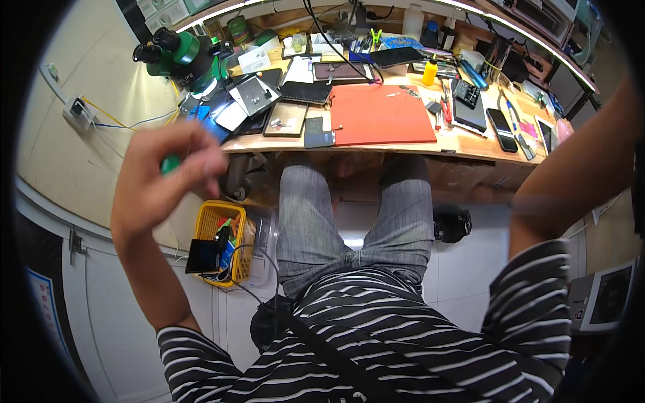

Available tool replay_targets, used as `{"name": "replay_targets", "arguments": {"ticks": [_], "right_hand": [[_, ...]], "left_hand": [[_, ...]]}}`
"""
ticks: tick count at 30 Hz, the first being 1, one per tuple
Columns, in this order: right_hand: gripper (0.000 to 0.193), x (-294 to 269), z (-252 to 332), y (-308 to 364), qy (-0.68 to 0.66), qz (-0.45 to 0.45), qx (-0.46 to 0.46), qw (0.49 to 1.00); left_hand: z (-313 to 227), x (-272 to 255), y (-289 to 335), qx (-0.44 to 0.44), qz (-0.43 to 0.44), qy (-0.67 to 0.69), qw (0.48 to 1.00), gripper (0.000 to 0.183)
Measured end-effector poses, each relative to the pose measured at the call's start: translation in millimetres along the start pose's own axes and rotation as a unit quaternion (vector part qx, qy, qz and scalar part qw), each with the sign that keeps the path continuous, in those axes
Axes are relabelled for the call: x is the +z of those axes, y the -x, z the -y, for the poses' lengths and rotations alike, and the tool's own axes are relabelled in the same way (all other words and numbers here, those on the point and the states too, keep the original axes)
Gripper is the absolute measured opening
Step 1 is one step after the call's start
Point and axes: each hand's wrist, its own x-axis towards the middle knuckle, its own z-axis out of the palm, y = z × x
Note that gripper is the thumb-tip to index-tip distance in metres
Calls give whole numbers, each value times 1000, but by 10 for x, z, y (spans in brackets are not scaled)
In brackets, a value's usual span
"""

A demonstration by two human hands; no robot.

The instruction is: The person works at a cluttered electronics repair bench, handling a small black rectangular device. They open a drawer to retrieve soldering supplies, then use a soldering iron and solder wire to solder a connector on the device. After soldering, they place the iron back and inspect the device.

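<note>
left hand raised in the air left of the bench front, blurred, thumb and fingers curled toward each other; a smooth green patch shows within the curl, and whether it is gripped or lies behind cannot be told. right forearm angles up to the right edge; right hand out of view, its state cannot be told. nearest the left hand, beyond it on the bench: a glossy green and black microscope, twin round eyepieces, pale lettering on its body. beside it, a grey flat metal-looking plate, then a shallow brown tray with small bits in it. a thin black rectangle with fine print, too small to read, overlaps the corner of a flat, matte orange mat. behind the mat, a yellow bottle with a dark tip; to its right, a glossy black phone. the bench is pale grained wood. below, a yellow lattice-sided plastic basket full of odds and ends, near faded grey denim trousers and a black shirt with white stripes. far left, a blue-bordered sheet bears reddish characters, blurred.
</note>
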Motion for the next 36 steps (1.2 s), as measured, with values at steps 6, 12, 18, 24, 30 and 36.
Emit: {"name": "replay_targets", "arguments": {"ticks": [6,12,18,24,30,36], "right_hand": [[25,365,-368,2470,-102,-167,331,923],[23,282,-930,3189,-85,-135,427,890],[24,254,-1278,3068,-49,-80,392,915],[26,419,-1520,2956,79,116,325,935],[34,494,-1596,2839,78,222,277,932],[28,466,-1529,2903,92,242,285,923]], "left_hand": [[794,566,742,-237,13,-164,958,30],[1747,1115,482,-245,10,-129,961,33],[1609,1330,-33,-189,-110,88,972,11],[1532,1617,-415,-186,-77,164,966,6],[1442,1770,-543,-128,-26,157,979,5],[1398,1892,-415,-162,-118,186,962,6]]}}
